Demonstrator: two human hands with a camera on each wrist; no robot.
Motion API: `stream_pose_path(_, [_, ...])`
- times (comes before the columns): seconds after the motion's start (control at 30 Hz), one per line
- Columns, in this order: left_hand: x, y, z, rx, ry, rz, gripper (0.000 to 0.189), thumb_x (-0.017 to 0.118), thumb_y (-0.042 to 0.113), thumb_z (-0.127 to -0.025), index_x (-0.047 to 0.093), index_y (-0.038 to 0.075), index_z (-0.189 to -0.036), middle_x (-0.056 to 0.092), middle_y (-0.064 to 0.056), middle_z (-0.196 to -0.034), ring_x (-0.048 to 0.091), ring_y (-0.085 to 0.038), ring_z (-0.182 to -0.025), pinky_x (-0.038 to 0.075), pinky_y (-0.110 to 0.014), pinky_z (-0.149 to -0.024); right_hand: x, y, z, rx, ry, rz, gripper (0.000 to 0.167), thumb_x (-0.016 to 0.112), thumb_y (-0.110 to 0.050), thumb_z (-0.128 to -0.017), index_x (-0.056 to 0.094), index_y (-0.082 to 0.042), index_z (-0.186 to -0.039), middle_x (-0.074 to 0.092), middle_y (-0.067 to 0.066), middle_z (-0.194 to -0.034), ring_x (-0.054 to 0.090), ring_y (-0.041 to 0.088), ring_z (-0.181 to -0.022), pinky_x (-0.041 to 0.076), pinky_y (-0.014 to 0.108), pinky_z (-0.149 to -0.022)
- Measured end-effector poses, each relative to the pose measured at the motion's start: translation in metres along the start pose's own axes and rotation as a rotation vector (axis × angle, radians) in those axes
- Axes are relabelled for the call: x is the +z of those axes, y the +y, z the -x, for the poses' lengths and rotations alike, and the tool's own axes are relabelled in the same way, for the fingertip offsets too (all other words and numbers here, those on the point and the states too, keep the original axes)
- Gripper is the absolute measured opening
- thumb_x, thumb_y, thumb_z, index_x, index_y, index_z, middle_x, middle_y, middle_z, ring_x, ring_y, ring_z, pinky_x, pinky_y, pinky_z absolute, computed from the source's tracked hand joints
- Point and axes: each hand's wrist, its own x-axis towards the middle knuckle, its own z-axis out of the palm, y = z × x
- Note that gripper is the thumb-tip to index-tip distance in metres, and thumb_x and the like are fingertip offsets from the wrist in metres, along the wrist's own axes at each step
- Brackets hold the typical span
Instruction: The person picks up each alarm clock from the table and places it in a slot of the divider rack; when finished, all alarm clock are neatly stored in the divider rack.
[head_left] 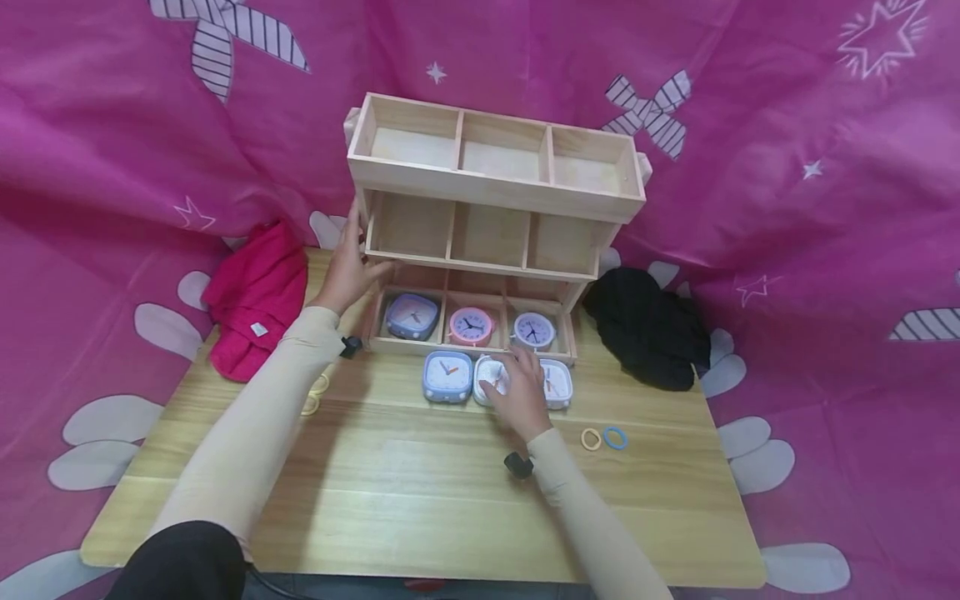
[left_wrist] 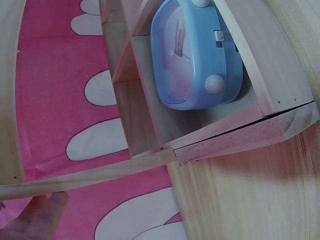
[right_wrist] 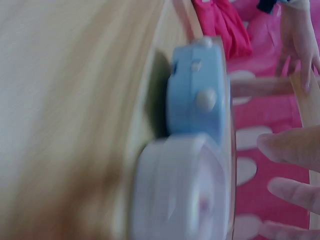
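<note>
A wooden tiered shelf point(head_left: 487, 179) stands at the back of the table. My left hand point(head_left: 348, 271) is at its left side, with straight fingers against the side board and the thumb pointing inward below the middle tier. In front of the shelf a blue alarm clock point(head_left: 447, 377), a white alarm clock point(head_left: 489, 372) and another white alarm clock point(head_left: 557, 384) stand in a row. Over the two white ones is my right hand point(head_left: 522, 396), its fingers spread and partly hiding them. In the right wrist view the fingers point(right_wrist: 290, 145) show apart from the white clock point(right_wrist: 175, 190).
The bottom tier holds a dark blue clock point(head_left: 412, 317), a pink clock point(head_left: 471, 326) and a lavender clock point(head_left: 533, 331). Red cloth point(head_left: 258, 300) lies left, black cloth point(head_left: 648, 329) right. Yellow rings point(head_left: 311, 404), a beige ring point(head_left: 591, 439) and a blue ring point(head_left: 615, 437) lie on the table.
</note>
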Motion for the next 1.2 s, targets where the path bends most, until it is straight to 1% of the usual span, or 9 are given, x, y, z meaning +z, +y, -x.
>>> stream_pose_path(0.1, [-0.001, 0.000, 0.000, -0.002, 0.001, 0.002, 0.133, 0.089, 0.000, -0.083, -0.003, 0.029, -0.173, 0.029, -0.025, -0.169, 0.047, -0.050, -0.144, 0.053, -0.071, -0.103, -0.012, 0.018, 0.013, 0.048, 0.031, 0.031, 0.061, 0.088, -0.027, -0.084, 0.068, -0.006, -0.138, 0.045, 0.027, -0.161, 0.032, 0.048, -0.155, 0.024, 0.070, -0.128])
stream_pose_path(0.17, [-0.002, 0.002, 0.000, -0.001, 0.001, 0.006, 0.133, 0.090, 0.001, -0.083, -0.003, 0.030, -0.173, 0.031, -0.025, -0.166, 0.047, -0.049, -0.143, 0.053, -0.070, -0.103, -0.017, 0.032, 0.020, 0.083, 0.036, 0.038, 0.067, 0.088, -0.029, -0.083, 0.065, -0.006, -0.142, 0.039, 0.029, -0.165, 0.027, 0.049, -0.157, 0.022, 0.071, -0.128])
stream_pose_path(0.33, [-0.004, 0.003, -0.001, 0.001, 0.005, 0.006, 0.134, 0.090, 0.000, -0.082, -0.003, 0.030, -0.173, 0.032, -0.025, -0.166, 0.047, -0.050, -0.143, 0.053, -0.072, -0.103, -0.026, 0.060, 0.034, 0.154, 0.048, -0.010, 0.073, 0.089, -0.030, -0.081, 0.063, -0.007, -0.146, 0.033, 0.027, -0.169, 0.026, 0.048, -0.158, 0.026, 0.073, -0.124])
stream_pose_path(0.53, [-0.003, 0.003, -0.002, 0.009, 0.001, 0.006, 0.134, 0.091, 0.002, -0.082, -0.003, 0.029, -0.173, 0.028, -0.022, -0.170, 0.046, -0.051, -0.145, 0.053, -0.072, -0.105, -0.030, 0.083, 0.044, 0.181, 0.072, -0.092, 0.074, 0.092, -0.021, -0.080, 0.062, -0.006, -0.146, 0.034, 0.023, -0.170, 0.034, 0.046, -0.156, 0.032, 0.065, -0.127])
stream_pose_path(0.67, [-0.003, 0.003, -0.003, -0.005, -0.003, 0.003, 0.131, 0.088, 0.000, -0.084, -0.004, 0.028, -0.173, 0.024, -0.020, -0.173, 0.045, -0.052, -0.147, 0.051, -0.072, -0.108, -0.032, 0.091, 0.046, 0.224, 0.052, -0.191, 0.079, 0.093, -0.014, -0.080, 0.056, -0.004, -0.150, 0.033, 0.021, -0.170, 0.037, 0.044, -0.156, 0.033, 0.058, -0.130])
stream_pose_path(0.77, [-0.002, 0.004, -0.003, -0.012, -0.008, -0.009, 0.130, 0.087, -0.001, -0.085, -0.004, 0.026, -0.173, 0.022, -0.020, -0.174, 0.044, -0.052, -0.148, 0.051, -0.071, -0.110, -0.032, 0.094, 0.047, 0.269, 0.039, -0.239, 0.082, 0.093, -0.013, -0.080, 0.055, -0.005, -0.151, 0.032, 0.019, -0.170, 0.036, 0.043, -0.156, 0.031, 0.057, -0.131])
stream_pose_path(0.87, [-0.002, 0.004, -0.003, -0.014, -0.013, -0.016, 0.129, 0.086, -0.001, -0.086, -0.004, 0.025, -0.173, 0.022, -0.020, -0.174, 0.044, -0.051, -0.149, 0.051, -0.070, -0.110, -0.031, 0.097, 0.047, 0.286, 0.043, -0.250, 0.084, 0.093, -0.013, -0.079, 0.054, -0.007, -0.153, 0.033, 0.018, -0.170, 0.036, 0.043, -0.157, 0.030, 0.058, -0.131])
stream_pose_path(1.0, [-0.001, 0.003, -0.003, -0.015, -0.014, -0.009, 0.128, 0.086, 0.000, -0.086, -0.004, 0.026, -0.173, 0.023, -0.020, -0.174, 0.045, -0.052, -0.148, 0.051, -0.071, -0.109, -0.029, 0.101, 0.043, 0.273, 0.058, -0.262, 0.087, 0.094, -0.013, -0.076, 0.054, -0.008, -0.153, 0.034, 0.018, -0.170, 0.037, 0.043, -0.156, 0.030, 0.058, -0.131])
stream_pose_path(1.2, [0.001, 0.001, -0.001, -0.013, -0.010, -0.003, 0.129, 0.087, 0.000, -0.085, -0.003, 0.027, -0.173, 0.024, -0.020, -0.173, 0.045, -0.053, -0.148, 0.051, -0.072, -0.109, -0.024, 0.107, 0.038, 0.285, 0.033, -0.286, 0.089, 0.096, -0.015, -0.071, 0.057, -0.009, -0.151, 0.034, 0.018, -0.169, 0.039, 0.043, -0.154, 0.032, 0.058, -0.130])
